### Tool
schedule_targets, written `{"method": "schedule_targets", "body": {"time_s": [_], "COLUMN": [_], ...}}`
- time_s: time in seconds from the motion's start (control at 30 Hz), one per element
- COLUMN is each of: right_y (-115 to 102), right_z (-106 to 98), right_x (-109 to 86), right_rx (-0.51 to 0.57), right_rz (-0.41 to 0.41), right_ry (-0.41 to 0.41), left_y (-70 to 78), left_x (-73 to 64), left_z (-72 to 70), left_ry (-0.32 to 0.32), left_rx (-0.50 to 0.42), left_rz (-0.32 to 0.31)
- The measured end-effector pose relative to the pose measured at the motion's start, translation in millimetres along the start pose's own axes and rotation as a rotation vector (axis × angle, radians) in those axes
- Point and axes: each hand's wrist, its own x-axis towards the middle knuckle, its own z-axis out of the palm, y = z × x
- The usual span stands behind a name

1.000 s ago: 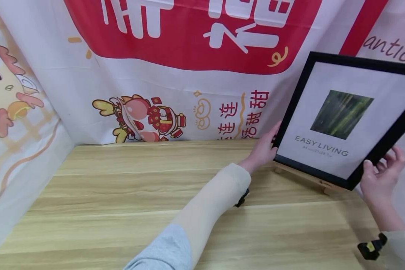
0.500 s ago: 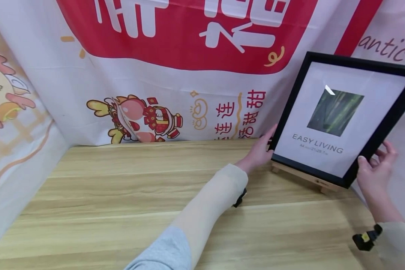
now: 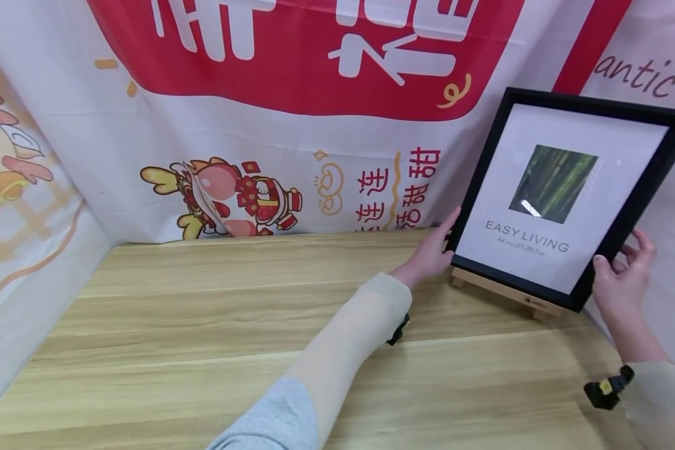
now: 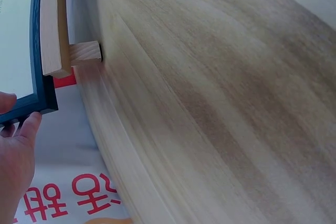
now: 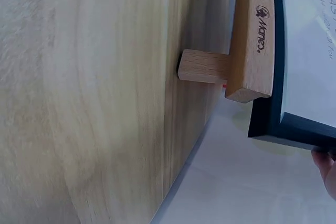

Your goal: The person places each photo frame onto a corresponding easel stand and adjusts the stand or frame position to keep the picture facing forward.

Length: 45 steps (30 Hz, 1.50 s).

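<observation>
A black-edged picture frame [image 3: 531, 244] with a white mat and a small green picture stands at the right in the head view. Its lower edge rests on the ledge of a wooden easel [image 3: 503, 290], also seen in the right wrist view as a light bar [image 5: 252, 45] with a printed logo. My left hand [image 3: 429, 253] holds the frame's left side near the bottom corner, thumb in front. On the opposite side, my right hand [image 3: 624, 281] grips the lower right edge with its thumb on the front and curled fingers at the side. The easel's back is hidden.
The wood-grain table [image 3: 230, 350] spreads left and in front of the easel. A printed cloth [image 3: 315, 137] with red lettering hangs along the back. Another cloth wall [image 3: 39, 250] stands at the left. Cloth also hangs close behind the right hand.
The frame's top appears to lean back slightly, and its upper right corner has come into view. Both hands keep their hold. The whole head view has shifted a little.
</observation>
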Motion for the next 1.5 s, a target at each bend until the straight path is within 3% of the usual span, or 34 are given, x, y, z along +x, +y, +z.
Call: {"method": "schedule_targets", "body": {"time_s": [0.27,0.83,0.9,1.13,1.5], "right_y": [5,4,6,24,49], "right_z": [-7,-12,-13,-16,-28], "right_x": [8.2,11.1,9.4,-11.0,-50.8], "right_rx": [0.006,0.029,-0.020,-0.336,-0.475], "right_rz": [-0.010,0.030,0.026,-0.006,-0.004], "right_ry": [0.009,-0.045,-0.054,-0.088,-0.244], "left_y": [1.3,3.5,1.5,-9.5,-13.3], "left_x": [1.1,0.4,-0.4,-7.6,-14.0], "left_z": [4.3,6.8,8.4,20.4,42.4], "left_ry": [-0.006,-0.008,-0.004,0.043,0.095], "left_rx": [0.024,-0.012,-0.027,-0.097,-0.220], "left_rz": [0.035,0.000,0.004,0.000,-0.084]}}
